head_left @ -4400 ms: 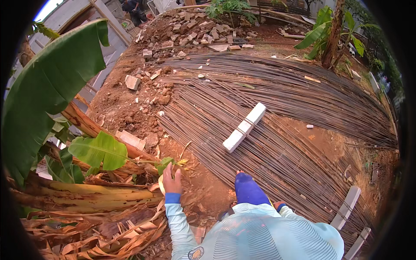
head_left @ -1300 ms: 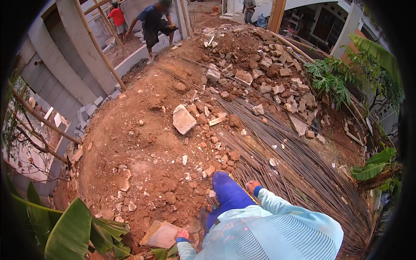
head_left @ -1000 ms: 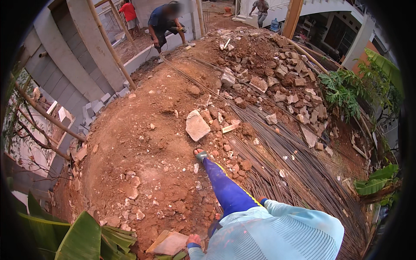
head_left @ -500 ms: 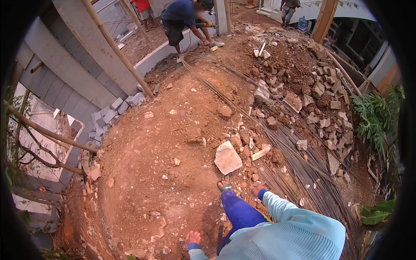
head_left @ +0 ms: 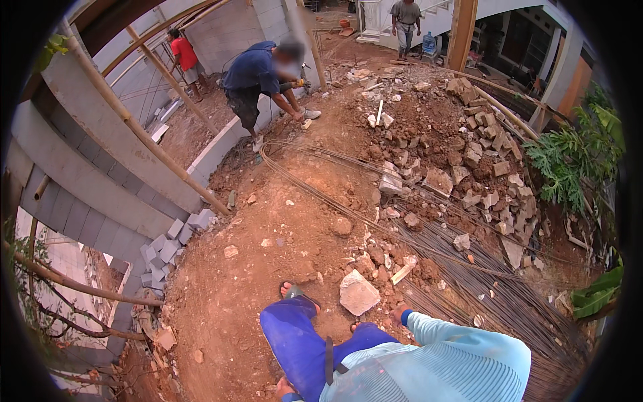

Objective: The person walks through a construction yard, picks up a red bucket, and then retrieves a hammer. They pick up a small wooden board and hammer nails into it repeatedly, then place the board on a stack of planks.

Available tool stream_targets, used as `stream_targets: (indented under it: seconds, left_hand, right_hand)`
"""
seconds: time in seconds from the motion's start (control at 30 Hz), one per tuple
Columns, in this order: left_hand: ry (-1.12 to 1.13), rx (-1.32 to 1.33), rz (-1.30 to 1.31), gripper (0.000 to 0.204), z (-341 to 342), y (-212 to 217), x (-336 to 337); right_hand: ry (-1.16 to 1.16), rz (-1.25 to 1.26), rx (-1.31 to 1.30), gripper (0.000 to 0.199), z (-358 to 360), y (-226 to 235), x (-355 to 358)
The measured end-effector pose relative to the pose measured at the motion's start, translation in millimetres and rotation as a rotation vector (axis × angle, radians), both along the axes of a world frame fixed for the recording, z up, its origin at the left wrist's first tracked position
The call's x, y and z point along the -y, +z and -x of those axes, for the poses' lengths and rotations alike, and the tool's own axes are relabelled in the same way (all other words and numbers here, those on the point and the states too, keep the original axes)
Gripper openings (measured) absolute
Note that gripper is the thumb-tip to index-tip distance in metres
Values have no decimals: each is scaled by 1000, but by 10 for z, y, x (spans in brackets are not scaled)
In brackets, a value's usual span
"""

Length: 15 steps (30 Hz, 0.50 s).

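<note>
The pale, angular stone block, taken as landmark, lies on reddish-brown bare earth, with the right hand just right of it and the left hand below left, beside a blue trouser leg; whether either is clenched or released cannot be told. A short, pale wooden strip lies near the block's upper right, and long, thin, dark metal rods spread farther right. Well beyond the block, up left, a co-worker in a dark blue shirt bends forward.
</note>
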<state>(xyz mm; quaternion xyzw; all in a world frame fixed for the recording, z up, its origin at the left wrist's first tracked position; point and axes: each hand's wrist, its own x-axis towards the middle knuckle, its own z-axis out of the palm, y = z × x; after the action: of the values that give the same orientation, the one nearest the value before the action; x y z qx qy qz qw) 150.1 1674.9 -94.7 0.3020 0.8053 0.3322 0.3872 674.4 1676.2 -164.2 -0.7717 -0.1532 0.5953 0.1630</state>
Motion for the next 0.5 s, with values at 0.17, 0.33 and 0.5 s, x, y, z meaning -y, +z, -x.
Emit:
stream_targets:
  seconds: [0.17,0.33,0.5]
  left_hand:
    - [86,242,96,23,54,-204,-1167]
    - [28,459,57,29,22,-294,-3048]
    - [-149,418,25,34,-290,-258,-4968]
  right_hand:
    - [250,173,166,35,-214,-813,250]
    - [864,205,260,34,-230,-823,-319]
    - [1293,276,302,29,-541,-104,-1864]
